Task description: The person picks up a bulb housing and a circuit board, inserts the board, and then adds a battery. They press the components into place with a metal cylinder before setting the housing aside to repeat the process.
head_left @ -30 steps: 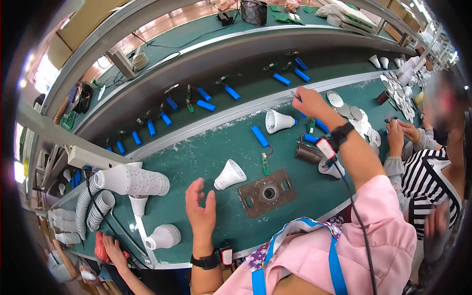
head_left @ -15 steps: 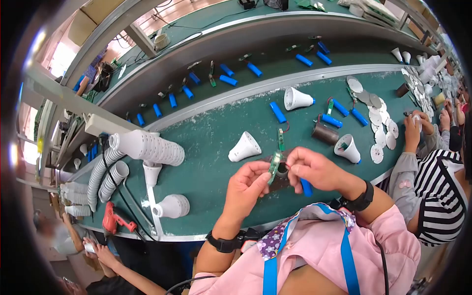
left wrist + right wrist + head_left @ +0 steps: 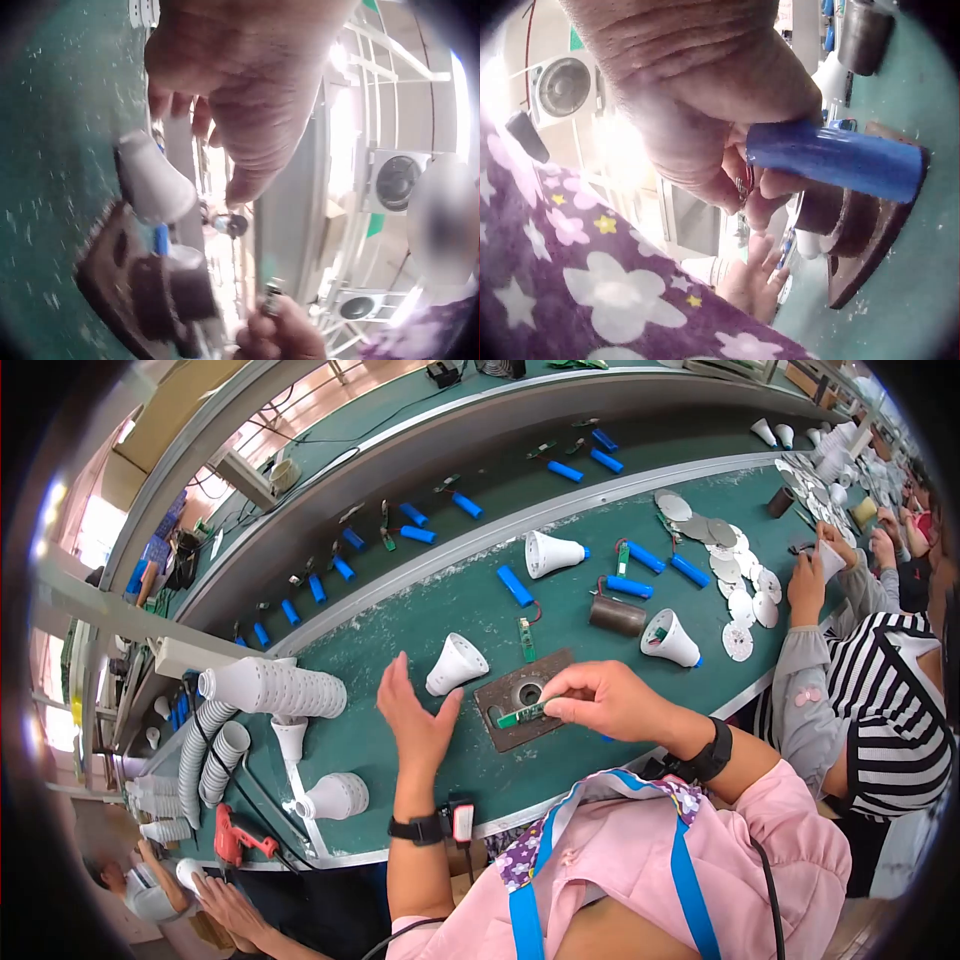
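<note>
Head view | your right hand [image 3: 612, 700] pinches a green circuit board [image 3: 519, 716] over the metal plate [image 3: 503, 691] on the table [image 3: 400, 622] | blue battery [image 3: 836, 161] against that hand | your left hand [image 3: 415, 725] released, outstretched, near a white housing [image 3: 456, 664]

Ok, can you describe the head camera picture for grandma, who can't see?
A person's right hand pinches a small green circuit board above a metal plate on a green table, with the open left hand nearby. White bulb shells and blue batteries lie on the table too.
</note>
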Demonstrator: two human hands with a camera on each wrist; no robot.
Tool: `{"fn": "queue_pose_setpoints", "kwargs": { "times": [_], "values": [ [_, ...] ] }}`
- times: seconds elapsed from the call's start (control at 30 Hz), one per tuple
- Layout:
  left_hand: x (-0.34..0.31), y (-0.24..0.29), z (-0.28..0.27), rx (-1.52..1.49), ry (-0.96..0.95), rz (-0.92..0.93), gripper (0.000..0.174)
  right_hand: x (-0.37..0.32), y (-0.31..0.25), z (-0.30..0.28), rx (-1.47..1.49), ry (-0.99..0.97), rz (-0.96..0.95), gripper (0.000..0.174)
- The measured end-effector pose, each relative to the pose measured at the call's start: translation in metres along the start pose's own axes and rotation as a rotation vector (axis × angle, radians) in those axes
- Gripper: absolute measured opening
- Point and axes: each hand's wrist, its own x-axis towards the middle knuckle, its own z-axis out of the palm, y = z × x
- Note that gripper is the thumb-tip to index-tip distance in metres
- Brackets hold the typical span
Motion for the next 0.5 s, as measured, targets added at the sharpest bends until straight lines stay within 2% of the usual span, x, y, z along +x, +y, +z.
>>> {"fn": "queue_pose_setpoints", "kwargs": {
  "times": [0.03,0.07,0.13,0.2,0.27,0.33,0.4,0.43,0.47,0.5],
  "values": [
    [0.002,-0.012,0.01,0.154,0.008,0.085,0.046,-0.001,-0.003,-0.003,-0.048,0.048,-0.036,0.014],
    [0.003,-0.018,0.016,0.157,0.012,0.083,0.046,-0.001,-0.006,-0.005,-0.049,0.043,-0.039,0.014],
    [0.003,-0.022,0.019,0.13,-0.165,0.053,0.048,-0.001,-0.009,-0.008,0.03,0.134,0.093,0.014],
    [-0.001,-0.013,0.009,0.155,-0.184,-0.009,0.048,0.002,-0.004,-0.011,0.102,0.167,0.061,0.014],
    [-0.002,0.0,-0.006,-0.238,-0.241,-0.228,0.047,0.005,-0.004,-0.011,0.157,0.193,0.056,0.013],
    [-0.012,0.012,-0.022,-0.284,-0.265,-0.272,0.048,0.009,-0.005,-0.009,0.165,0.153,0.063,0.013],
    [-0.025,0.028,-0.031,-0.696,-0.291,-0.317,0.055,0.012,-0.01,-0.006,0.169,0.116,0.072,0.013],
    [-0.03,0.031,-0.032,-0.744,-0.306,-0.272,0.061,0.012,-0.014,-0.003,0.134,0.033,0.119,0.014],
    [-0.034,0.041,-0.035,-0.842,-0.306,-0.326,0.058,0.012,-0.015,0.001,0.099,-0.048,0.167,0.014],
    [-0.036,0.049,-0.035,-0.945,-0.303,-0.359,0.056,0.013,-0.013,0.005,0.133,-0.094,0.137,0.015]
  ]
}}
